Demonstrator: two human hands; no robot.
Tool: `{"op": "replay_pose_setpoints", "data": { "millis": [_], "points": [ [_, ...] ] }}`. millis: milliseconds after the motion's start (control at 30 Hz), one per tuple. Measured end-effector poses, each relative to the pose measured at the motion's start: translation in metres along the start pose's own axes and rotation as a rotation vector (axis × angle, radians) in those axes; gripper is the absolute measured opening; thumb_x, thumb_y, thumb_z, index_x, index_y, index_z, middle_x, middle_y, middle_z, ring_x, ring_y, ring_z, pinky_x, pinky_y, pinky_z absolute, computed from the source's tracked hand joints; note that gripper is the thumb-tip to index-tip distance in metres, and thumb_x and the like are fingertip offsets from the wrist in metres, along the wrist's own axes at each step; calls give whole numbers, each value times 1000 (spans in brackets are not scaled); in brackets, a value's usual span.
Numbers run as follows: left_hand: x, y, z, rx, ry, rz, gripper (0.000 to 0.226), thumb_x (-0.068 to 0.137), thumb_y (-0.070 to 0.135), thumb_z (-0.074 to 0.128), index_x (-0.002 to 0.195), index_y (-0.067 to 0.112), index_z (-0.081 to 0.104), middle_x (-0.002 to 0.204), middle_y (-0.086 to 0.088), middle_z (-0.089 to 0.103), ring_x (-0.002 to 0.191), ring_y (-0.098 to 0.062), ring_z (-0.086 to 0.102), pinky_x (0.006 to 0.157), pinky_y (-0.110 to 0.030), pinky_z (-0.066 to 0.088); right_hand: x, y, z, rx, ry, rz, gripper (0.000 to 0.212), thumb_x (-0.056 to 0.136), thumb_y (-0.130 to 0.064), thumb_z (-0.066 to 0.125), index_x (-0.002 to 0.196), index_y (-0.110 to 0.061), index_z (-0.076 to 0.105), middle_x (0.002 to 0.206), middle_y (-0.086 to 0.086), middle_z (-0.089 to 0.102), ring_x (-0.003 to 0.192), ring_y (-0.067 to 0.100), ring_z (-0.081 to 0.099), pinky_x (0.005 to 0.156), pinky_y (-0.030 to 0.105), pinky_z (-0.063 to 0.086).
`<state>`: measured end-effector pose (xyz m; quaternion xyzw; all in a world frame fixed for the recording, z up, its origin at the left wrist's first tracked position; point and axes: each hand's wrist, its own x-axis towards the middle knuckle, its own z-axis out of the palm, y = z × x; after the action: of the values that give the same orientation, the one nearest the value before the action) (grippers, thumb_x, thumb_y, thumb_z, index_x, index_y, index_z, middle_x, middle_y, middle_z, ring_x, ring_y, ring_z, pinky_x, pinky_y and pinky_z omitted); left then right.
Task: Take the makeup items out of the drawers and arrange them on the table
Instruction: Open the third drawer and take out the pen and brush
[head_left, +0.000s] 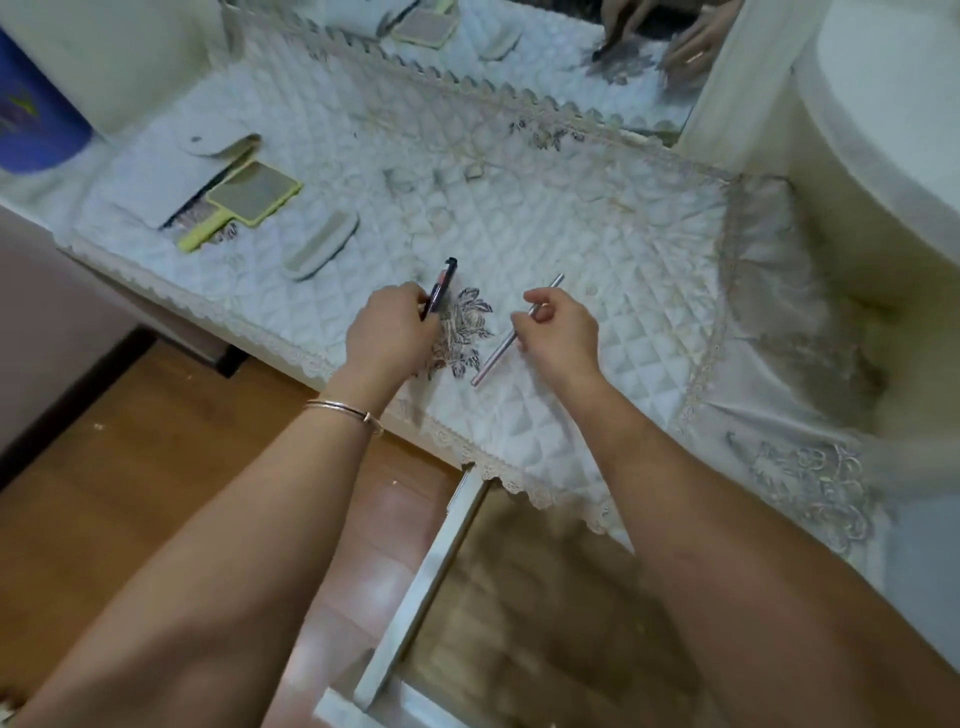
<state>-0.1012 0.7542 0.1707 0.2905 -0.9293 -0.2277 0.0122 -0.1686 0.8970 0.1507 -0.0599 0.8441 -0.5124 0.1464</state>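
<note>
Left hand (389, 332) pinches a dark makeup pen (444, 280), right hand (561, 332) grips a slim silver pencil (491, 361) — both low over the quilted desk (571, 234), near its front edge. Farther left lie a yellow-green hand mirror (252, 197), a grey pouch (208, 153) and a pale flat case (322, 244) — the drawer (415, 613) stands open below.

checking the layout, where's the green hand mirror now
Head view, left side: the green hand mirror lies partly on a white pouch, with a pale oblong case right of it.
</note>
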Motion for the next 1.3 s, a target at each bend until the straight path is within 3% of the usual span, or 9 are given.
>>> {"op": "replay_pose_setpoints", "data": {
  "millis": [300, 533, 633, 733, 867, 933, 1000, 1100, 1300],
  "points": [
    [19, -11, 7, 87, -98, 51, 27, 86, 20, 56, 105, 1, 60, 102, -20, 64, 89, -35, 59, 74, -40, 51, 12, 5, 15, -143, -37, -23, 37, 85, -16, 60, 121, -15, 56, 123, 14, 48, 86, 17, 50, 87, 30, 43],
    [-69, -22, 1, -69, -25, 253, 36, 88, 12, 53, 123, 4, 52, 124, -16, 56, 117, -32, 46, 97, -33, 36, -66, 20, -15, -62, 54, -163, 28, 86, -6, 55, 114, -8, 60, 102, -3, 49, 72, 0, 51, 65, 2, 42],
    [-135, -42, 5, -73, -186, 388, 32, 88, 22, 49, 116, 8, 59, 113, -10, 64, 110, -27, 53, 92, -30, 40, -145, 50, -38, -114, 5, -110, 20, 86, -6, 58, 103, -9, 66, 89, -6, 56, 73, -7, 55, 68, -1, 41],
    [-197, -69, 13, -39, -404, 488, 50, 83, 41, 30, 107, 14, 64, 107, -3, 67, 104, -22, 56, 88, -28, 44, -235, 91, -55, -243, -137, 39, 10, 86, -12, 61, 89, -19, 68, 85, -7, 66, 78, -1, 62, 76, 12, 48],
    [-258, -105, 26, -61, -539, 480, 30, 90, 36, 48, 114, 22, 60, 113, 5, 62, 106, -11, 53, 84, -11, 34, -334, 129, -65, -199, -335, 389, 20, 87, -22, 60, 73, -35, 59, 80, -9, 67, 78, 4, 61, 75, 19, 46],
    [-277, -121, 33, -34, -562, 511, 35, 88, 41, 53, 117, 23, 58, 113, 7, 61, 104, -10, 55, 80, -10, 34, -366, 141, -66, -275, -276, 395, 7, 85, -34, 60, 79, -37, 60, 89, -9, 66, 89, 7, 61, 79, 18, 44],
    [-287, -131, 36, -5, -537, 551, 36, 85, 43, 56, 114, 22, 60, 112, 6, 62, 104, -13, 56, 82, -15, 35, -388, 148, -66, -344, -174, 335, 23, 81, -43, 59, 94, -24, 66, 95, -9, 61, 98, 12, 60, 80, 16, 39],
    [-290, -130, 37, 36, -480, 594, 33, 84, 38, 60, 112, 20, 61, 110, 5, 62, 104, -16, 55, 83, -23, 39, -406, 152, -61, -514, -7, 269, 27, 79, -27, 70, 104, -15, 67, 103, -4, 62, 104, 19, 57, 86, 26, 43],
    [-290, -126, 44, 171, -410, 648, 20, 73, 29, 73, 88, 17, 66, 86, -2, 68, 82, -28, 63, 62, -32, 43, -410, 162, -50, -617, 152, 169, 31, 55, -11, 87, 82, -10, 71, 83, 8, 73, 77, 31, 69, 70, 39, 55]
  ]
}}
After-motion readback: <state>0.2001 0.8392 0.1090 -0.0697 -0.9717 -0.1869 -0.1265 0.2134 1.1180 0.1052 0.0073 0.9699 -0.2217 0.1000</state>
